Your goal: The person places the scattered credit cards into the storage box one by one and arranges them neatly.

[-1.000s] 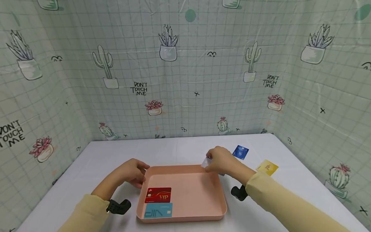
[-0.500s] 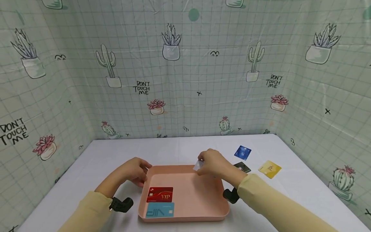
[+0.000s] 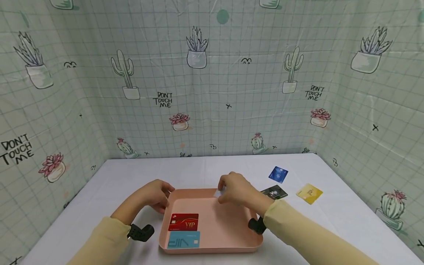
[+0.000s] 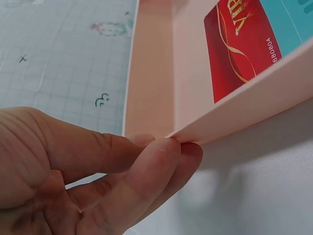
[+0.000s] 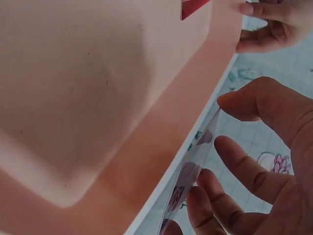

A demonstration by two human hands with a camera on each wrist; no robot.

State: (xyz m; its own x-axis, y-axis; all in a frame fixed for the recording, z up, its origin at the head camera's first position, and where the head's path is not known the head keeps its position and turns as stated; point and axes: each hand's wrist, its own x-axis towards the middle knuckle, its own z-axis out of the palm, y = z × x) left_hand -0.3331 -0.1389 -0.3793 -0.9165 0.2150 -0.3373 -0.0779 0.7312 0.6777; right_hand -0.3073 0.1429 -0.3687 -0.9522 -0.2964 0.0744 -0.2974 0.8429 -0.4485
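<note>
My right hand [image 3: 236,188] pinches a pale card [image 5: 188,171] above the tray's far rim. In the right wrist view the card is seen nearly edge-on, with dark and purplish patches, between thumb and fingers. At the far left corner of the pink tray [image 3: 228,232], my left hand [image 3: 155,194] grips the rim between thumb and fingers, as the left wrist view shows close up [image 4: 117,171]. Inside the tray, on the left, lie a red VIP card [image 3: 183,222] and, nearer me, a light blue card [image 3: 183,240] with upside-down lettering.
Right of the tray, a black VIP card [image 3: 275,192], a dark blue card [image 3: 278,174] and a yellow card [image 3: 309,193] lie on the white tabletop [image 3: 198,173]. A patterned cloth [image 3: 212,81] encloses the table's back and sides.
My right hand has moved left along the tray's far rim with the pale card, and the black card has come into sight behind the arm. My left hand stays at the corner.
</note>
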